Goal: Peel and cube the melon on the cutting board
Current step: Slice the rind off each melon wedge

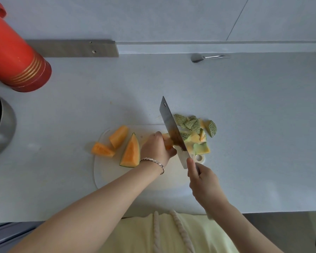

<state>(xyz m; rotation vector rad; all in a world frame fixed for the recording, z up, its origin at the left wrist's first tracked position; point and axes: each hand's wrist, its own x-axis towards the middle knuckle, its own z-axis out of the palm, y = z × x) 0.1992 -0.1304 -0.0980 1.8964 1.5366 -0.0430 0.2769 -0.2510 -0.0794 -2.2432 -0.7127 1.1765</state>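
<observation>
Peeled melon piece [167, 143] on the white cutting board [106, 172], pinched under left hand [158, 148]; cleaver [171, 128] gripped in right hand [202, 181], edge at the flesh. Probably cubing now. Next: straight downward cuts, fingertips tucked. Unpeeled wedge [130, 152], two peeled chunks [118, 136] waiting left; rind scraps [195, 132] heaped right, on grey worktop [254, 115].

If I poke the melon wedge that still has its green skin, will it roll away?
Probably not. The melon wedge lies on a flat cut side on the cutting board, so it would likely slide rather than roll. Its orange flesh looks wet, so it may feel slippery. It seems firm, not floppy.
</observation>
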